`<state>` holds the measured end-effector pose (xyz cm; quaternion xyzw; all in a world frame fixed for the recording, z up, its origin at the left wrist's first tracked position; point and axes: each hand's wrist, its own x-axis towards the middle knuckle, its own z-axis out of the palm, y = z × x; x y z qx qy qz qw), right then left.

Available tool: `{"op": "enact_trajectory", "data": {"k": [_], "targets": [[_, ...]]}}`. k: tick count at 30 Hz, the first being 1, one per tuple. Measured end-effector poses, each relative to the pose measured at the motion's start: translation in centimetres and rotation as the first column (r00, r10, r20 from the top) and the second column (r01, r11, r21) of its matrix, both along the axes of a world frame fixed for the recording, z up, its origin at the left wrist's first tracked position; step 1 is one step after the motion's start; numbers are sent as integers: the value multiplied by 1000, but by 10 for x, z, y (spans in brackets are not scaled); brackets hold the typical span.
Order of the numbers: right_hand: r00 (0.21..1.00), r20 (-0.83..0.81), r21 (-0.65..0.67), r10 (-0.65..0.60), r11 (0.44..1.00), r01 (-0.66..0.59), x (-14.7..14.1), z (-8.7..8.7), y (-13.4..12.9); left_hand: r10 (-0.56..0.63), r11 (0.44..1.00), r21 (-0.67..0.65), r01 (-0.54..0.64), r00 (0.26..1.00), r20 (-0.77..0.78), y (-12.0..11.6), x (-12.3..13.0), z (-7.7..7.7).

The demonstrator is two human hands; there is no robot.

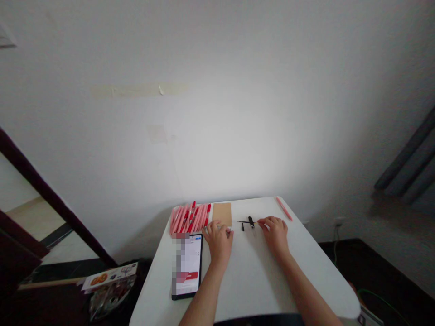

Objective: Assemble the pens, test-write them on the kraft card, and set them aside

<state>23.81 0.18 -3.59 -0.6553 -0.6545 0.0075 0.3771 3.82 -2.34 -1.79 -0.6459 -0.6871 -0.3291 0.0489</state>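
Note:
My right hand (pixel 274 235) is over the middle right of the table, its fingertips pinched at the end of a thin dark rod like a pen refill (pixel 242 222). The rod points left, across a black clip-like piece (pixel 251 221). A smaller black piece (pixel 243 227) and a faint clear part (pixel 253 232) lie close by. My left hand (pixel 219 240) has its fingers curled and closed near the brown card (pixel 222 213); something small and pale shows at the fingertips, too small to name. Beyond it lies a pile of pink and red pens (pixel 190 218).
A phone (pixel 190 265) with a lit screen lies left of my left forearm on the white table (pixel 251 280). One pink pen (pixel 284 208) is at the far right corner. The wall (pixel 244 136) rises behind the table. A filled bag (pixel 112 296) stands on the floor at left.

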Motion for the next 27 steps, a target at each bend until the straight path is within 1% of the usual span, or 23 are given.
{"op": "enact_trajectory", "data": {"k": [3,7,10,12,17,22,27], "targets": [[1000,9,5,-5,1000,5,0,2,-1,1,1000,-7,-1,1000,4,0,0,1],[1000,10,31,7,999,-7,-1,4,-2,4,1000,27,-5,1000,13,-1,0,1],[999,18,49,31,998,-32,-2,5,-3,-30,998,63,28,999,36,0,0,-1],[998,28,60,58,996,-59,-2,5,-3,-74,994,81,69,996,51,0,0,-2],[990,65,85,126,988,-131,-3,3,-2,-176,982,87,169,981,86,-1,2,0],[981,85,104,173,978,-182,-5,3,-2,-187,980,76,181,979,80,-4,3,4],[979,92,121,179,974,-189,-6,4,-3,-195,978,88,188,978,77,-4,3,5]]}}
